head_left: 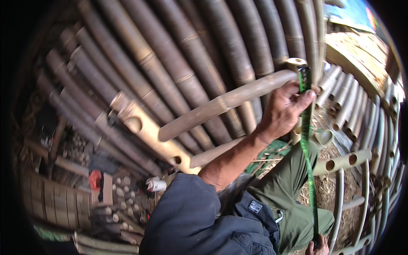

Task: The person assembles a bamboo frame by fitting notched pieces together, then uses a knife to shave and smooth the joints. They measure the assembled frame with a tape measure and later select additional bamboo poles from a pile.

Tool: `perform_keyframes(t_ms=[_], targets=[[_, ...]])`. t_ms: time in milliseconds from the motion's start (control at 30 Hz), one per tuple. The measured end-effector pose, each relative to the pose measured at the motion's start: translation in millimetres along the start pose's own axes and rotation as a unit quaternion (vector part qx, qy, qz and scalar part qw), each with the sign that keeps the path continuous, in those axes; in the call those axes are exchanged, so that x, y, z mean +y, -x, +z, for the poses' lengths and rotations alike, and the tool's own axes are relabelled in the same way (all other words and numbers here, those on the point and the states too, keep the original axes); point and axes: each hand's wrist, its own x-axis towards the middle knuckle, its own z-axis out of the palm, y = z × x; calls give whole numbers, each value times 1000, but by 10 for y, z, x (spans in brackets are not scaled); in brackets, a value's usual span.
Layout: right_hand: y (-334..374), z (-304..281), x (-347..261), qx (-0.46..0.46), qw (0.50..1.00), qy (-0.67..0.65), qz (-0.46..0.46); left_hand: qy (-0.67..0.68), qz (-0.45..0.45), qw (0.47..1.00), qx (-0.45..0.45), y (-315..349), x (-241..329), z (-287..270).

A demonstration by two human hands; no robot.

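Note:
My left hand [285, 104] is closed on the upper end of a green and black measuring tape [307, 140], beside the cut end of a bamboo pole [296, 63]. The tape runs taut down past my knee to my right hand [318, 245], whose fingers are closed around its lower end at the bottom edge of the view. That hand is partly cut off, and the tape's case cannot be made out clearly. Close to my left hand, a brown bamboo length [229, 100] slants down to the left, its lower end by a pale bamboo rail with round holes [163, 146].
Long dark bamboo poles [187, 55] lean side by side across the far side. On the right stands a bamboo frame whose rail [343, 163] has round holes. More poles [346, 100] lie beyond it. Lower left are a white can [156, 184] and cut bamboo pieces [123, 193].

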Motion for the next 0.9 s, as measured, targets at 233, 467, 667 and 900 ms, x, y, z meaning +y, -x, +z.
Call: perform_keyframes(t_ms=[233, 467, 667, 900], targets=[[-1517, -486, -1539, -240, 960, -10, -147, -204, -96, 915, 335, 1839, 1026, -2153], [-2282, 145, -2819, -364, 867, 88, -328, -284, -55, 846, 447, 2544, 1157, -2751], [-2256, 208, -3486, -511, 806, 115, -278, -376, -66, 817, 432, 2522, 1004, -3086], [-2238, 743, -3195, -417, 839, 28, -347, -402, -93, 799, 438, 2469, 995, -3223]])
